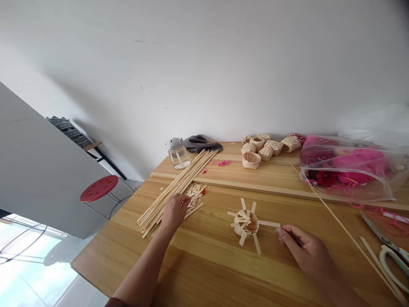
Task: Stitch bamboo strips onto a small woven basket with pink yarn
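A small woven basket [239,231] sits on the wooden table with flat strip ends splayed out around its rim. Some of those ends fold inward over its opening. On its right side, one longer strip [269,223] sticks out, and my right hand [308,247] pinches its tip between thumb and fingers. My left hand [175,212] is over the right edge of a bundle of long thin wooden strips [179,183], close to a heap of short strip scraps [194,189]. Its fingers are drawn together, and whatever may be between them is hidden.
Several finished little baskets [251,160] stand near the wall, beside a clear bag of pink yarn [361,166]. Scissors [386,243] lie at the right. A drinking jar [179,155] and dark cloth [203,143] are at the back left. A red stool [99,188] stands beyond.
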Motion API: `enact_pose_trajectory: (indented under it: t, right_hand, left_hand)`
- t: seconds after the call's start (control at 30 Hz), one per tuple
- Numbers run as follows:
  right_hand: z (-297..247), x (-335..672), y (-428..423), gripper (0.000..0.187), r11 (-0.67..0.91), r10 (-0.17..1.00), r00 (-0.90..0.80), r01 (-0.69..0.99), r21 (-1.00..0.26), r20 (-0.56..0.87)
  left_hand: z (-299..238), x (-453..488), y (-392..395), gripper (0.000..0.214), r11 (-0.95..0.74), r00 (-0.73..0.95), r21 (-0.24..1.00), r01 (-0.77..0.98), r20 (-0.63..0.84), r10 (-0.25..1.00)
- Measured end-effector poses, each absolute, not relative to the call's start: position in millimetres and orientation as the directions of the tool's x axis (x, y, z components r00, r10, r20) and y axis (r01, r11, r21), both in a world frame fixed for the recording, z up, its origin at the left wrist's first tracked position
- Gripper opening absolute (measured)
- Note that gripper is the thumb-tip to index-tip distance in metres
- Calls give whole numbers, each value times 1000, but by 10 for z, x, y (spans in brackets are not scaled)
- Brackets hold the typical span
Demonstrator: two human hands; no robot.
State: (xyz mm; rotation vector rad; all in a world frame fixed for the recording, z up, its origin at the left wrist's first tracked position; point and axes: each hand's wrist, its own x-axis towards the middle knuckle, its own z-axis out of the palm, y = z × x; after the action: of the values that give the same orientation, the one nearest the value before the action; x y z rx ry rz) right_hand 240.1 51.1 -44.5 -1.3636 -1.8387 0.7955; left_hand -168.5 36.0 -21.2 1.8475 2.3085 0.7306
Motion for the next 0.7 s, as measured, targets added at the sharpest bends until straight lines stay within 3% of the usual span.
enact_pose_trajectory:
  t: [0.33, 0.57, 0.7]
  right_hand:
    - [-478, 2434, 509, 38, 228, 968, -215, 547, -805, 128]
    - [-475, 2416, 513, 37, 234, 967, -212, 536, -811, 139]
    - [-472, 2413, 506, 37, 241, 963, -232, 529, -813, 135]
  left_hand:
    - [-148, -1545, 887, 8, 272, -339, 362, 892, 134, 931]
    - [150, -1777, 602, 17, 368, -424, 244, 897, 245, 872]
    - [322, -1751, 520, 29, 343, -426, 286, 895, 316, 848]
